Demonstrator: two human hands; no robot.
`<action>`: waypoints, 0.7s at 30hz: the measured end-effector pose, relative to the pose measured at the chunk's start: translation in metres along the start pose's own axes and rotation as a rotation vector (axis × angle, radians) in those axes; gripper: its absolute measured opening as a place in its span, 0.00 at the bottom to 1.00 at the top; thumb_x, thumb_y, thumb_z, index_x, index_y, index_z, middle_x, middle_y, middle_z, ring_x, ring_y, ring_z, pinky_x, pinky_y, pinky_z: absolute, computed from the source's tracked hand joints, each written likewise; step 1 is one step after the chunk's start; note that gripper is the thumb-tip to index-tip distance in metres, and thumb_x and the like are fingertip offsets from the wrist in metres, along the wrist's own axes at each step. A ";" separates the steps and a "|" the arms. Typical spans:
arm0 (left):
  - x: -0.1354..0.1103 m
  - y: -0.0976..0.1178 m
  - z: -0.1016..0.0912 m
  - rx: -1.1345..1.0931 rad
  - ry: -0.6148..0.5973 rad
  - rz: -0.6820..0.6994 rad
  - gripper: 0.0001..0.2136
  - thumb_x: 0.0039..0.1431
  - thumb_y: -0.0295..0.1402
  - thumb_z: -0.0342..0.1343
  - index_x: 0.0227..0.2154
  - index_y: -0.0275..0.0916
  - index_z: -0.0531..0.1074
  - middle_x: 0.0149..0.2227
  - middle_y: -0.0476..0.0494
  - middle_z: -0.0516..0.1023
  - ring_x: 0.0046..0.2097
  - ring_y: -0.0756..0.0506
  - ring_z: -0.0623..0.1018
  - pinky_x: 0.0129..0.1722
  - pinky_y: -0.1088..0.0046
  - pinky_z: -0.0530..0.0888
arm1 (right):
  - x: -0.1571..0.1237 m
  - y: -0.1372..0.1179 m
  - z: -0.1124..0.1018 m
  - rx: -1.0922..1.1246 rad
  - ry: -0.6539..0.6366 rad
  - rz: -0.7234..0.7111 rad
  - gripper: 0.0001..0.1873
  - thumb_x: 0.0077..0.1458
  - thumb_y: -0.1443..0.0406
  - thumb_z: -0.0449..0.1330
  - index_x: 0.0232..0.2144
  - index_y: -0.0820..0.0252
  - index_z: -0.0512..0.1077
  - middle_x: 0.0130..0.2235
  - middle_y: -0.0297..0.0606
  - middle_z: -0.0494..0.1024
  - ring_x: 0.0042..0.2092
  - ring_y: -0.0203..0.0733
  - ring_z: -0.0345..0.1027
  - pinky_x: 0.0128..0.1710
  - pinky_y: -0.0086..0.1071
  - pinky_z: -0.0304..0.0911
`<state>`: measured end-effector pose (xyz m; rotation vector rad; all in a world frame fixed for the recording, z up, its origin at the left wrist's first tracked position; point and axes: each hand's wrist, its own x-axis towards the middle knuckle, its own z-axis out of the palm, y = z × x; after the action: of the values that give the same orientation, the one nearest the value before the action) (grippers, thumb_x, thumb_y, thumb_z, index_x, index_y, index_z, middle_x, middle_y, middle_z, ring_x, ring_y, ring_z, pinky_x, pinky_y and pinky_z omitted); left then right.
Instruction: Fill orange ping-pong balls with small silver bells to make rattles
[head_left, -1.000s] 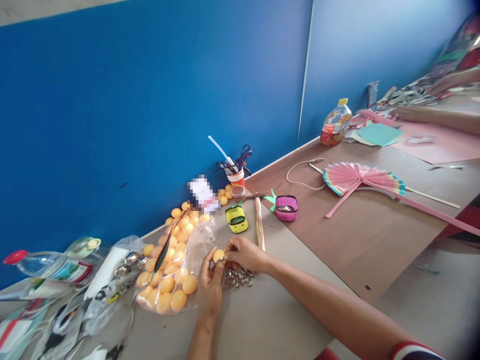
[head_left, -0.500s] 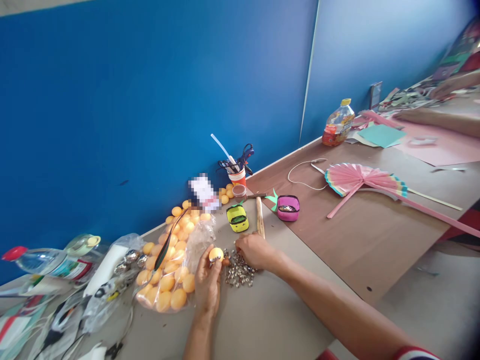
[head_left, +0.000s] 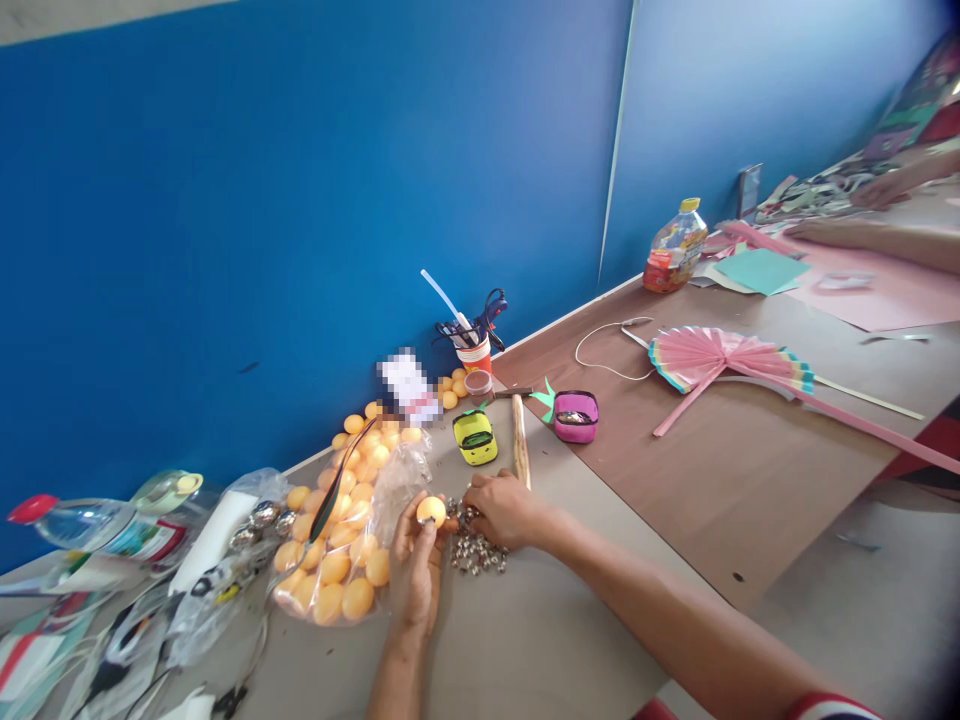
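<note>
In my left hand an orange table tennis ball is gripped between thumb and fingers, with a small dark mark or opening low on its side. My right hand lies over a pile of small shiny silver pieces, fingers curled together at the pile's upper edge. What its fingertips pinch, if anything, is hidden. Just beyond that hand lies a hammer with a wooden handle. Left of my left hand, a clear plastic bag spreads around many orange balls.
Behind the pile stand a yellow pouch-like craft and a purple one. A cup of tools is by the wall. Bottles and cables clutter the left. A pink paper fan lies right, near another person's arm.
My right hand has shifted slightly left and down over the silver pieces. The ball in my left hand has turned a little. At far right, another person's hands have moved.
</note>
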<state>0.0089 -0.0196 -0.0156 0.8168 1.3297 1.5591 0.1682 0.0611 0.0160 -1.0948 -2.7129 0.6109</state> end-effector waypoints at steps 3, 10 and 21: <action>0.001 -0.001 -0.001 0.008 -0.005 -0.004 0.29 0.50 0.42 0.61 0.56 0.42 0.65 0.49 0.38 0.77 0.40 0.42 0.79 0.42 0.63 0.76 | 0.002 -0.001 0.004 -0.033 -0.011 -0.022 0.08 0.52 0.68 0.55 0.32 0.62 0.75 0.36 0.45 0.76 0.36 0.46 0.71 0.37 0.36 0.57; 0.000 0.001 0.001 -0.070 -0.004 0.009 0.25 0.50 0.38 0.62 0.53 0.44 0.69 0.51 0.41 0.75 0.42 0.42 0.78 0.43 0.62 0.76 | 0.006 0.001 0.008 0.221 0.220 0.011 0.09 0.54 0.71 0.53 0.29 0.62 0.73 0.34 0.40 0.76 0.35 0.39 0.69 0.36 0.30 0.57; -0.001 0.008 0.008 -0.115 0.029 -0.006 0.21 0.46 0.37 0.65 0.46 0.50 0.75 0.42 0.45 0.79 0.37 0.39 0.79 0.41 0.54 0.77 | 0.008 -0.001 0.000 0.550 0.237 0.097 0.08 0.43 0.76 0.54 0.22 0.61 0.70 0.33 0.36 0.77 0.32 0.35 0.67 0.32 0.25 0.58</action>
<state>0.0143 -0.0180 -0.0057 0.7199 1.2494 1.6324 0.1613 0.0660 0.0167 -1.0657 -2.1108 1.0805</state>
